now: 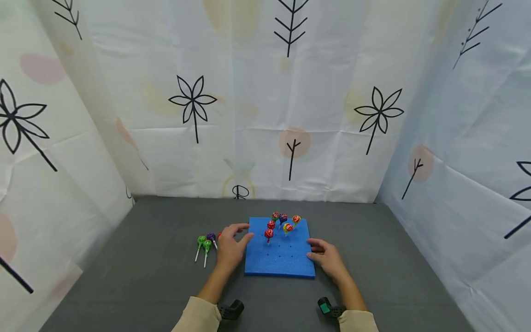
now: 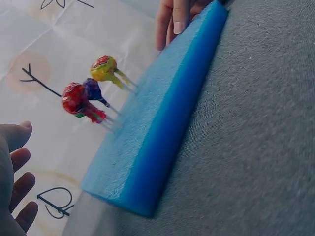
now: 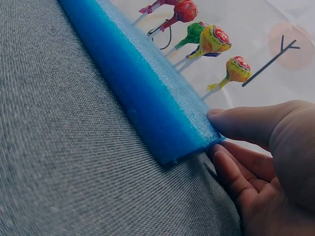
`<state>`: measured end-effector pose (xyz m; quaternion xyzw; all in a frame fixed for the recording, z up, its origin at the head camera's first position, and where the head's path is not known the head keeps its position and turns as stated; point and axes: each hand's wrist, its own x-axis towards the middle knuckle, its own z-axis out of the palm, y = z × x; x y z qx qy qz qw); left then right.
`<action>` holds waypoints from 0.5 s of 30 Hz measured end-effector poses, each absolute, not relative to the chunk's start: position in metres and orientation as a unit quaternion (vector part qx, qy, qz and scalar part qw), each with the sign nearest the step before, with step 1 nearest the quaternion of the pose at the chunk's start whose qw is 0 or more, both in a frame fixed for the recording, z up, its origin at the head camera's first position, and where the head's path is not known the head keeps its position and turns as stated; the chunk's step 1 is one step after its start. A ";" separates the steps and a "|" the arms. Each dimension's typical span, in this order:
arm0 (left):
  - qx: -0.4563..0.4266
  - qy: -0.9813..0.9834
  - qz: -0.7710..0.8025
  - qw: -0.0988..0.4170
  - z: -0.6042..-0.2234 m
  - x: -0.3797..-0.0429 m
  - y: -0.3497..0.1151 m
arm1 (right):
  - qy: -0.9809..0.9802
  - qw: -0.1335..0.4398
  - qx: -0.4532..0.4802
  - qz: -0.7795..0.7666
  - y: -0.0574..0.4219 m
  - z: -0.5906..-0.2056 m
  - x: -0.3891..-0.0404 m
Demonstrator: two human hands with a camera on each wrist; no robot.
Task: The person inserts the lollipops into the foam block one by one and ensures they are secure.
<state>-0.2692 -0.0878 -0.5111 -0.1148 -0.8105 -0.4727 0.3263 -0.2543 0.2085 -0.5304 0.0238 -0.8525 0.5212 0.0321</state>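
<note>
A blue foam board [image 1: 280, 265] lies on the table with several wrapped lollipops standing in its far half, among them a red lollipop [image 1: 268, 234] and a yellow-and-red lollipop [image 1: 288, 228]. Small holes show in its near part. My right hand [image 1: 327, 258] pinches the board's right edge; in the right wrist view the thumb [image 3: 246, 123] is on top and the fingertips are at the underside. At the left edge is my left hand [image 1: 231, 246], fingers relaxed and spread; its own wrist view shows the fingers [image 2: 22, 189] apart from the board, holding nothing.
Left of my left hand lie several loose lollipops, including a green lollipop [image 1: 207, 245] and a purple lollipop [image 1: 211, 237]; a red one is partly hidden by the hand. Patterned white cloth [image 1: 249, 161] walls the grey table [image 1: 166, 276] at the back and both sides.
</note>
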 end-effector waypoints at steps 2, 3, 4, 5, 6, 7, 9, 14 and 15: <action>-0.116 -0.811 -0.466 0.335 -0.510 -0.270 -0.092 | -0.854 0.033 0.028 0.519 0.209 -0.531 -0.254; -0.116 -0.811 -0.462 0.340 -0.511 -0.270 -0.095 | -0.854 0.033 0.027 0.518 0.209 -0.531 -0.254; -0.114 -0.810 -0.460 0.344 -0.511 -0.270 -0.097 | -0.854 0.032 0.027 0.519 0.209 -0.532 -0.254; -0.110 -0.811 -0.457 0.347 -0.512 -0.271 -0.100 | -0.855 0.031 0.027 0.518 0.209 -0.532 -0.254; -0.107 -0.812 -0.456 0.349 -0.513 -0.271 -0.102 | -0.855 0.031 0.027 0.517 0.209 -0.532 -0.255; -0.102 -0.813 -0.452 0.351 -0.514 -0.271 -0.105 | -0.854 0.028 0.024 0.518 0.209 -0.532 -0.255; -0.090 -0.820 -0.443 0.351 -0.516 -0.272 -0.111 | -0.854 0.025 0.022 0.519 0.209 -0.532 -0.255; -0.067 -0.841 -0.419 0.335 -0.518 -0.275 -0.123 | -0.852 0.025 0.021 0.522 0.208 -0.531 -0.255; -0.067 -0.844 -0.415 0.333 -0.518 -0.275 -0.125 | -0.851 0.025 0.019 0.524 0.208 -0.530 -0.255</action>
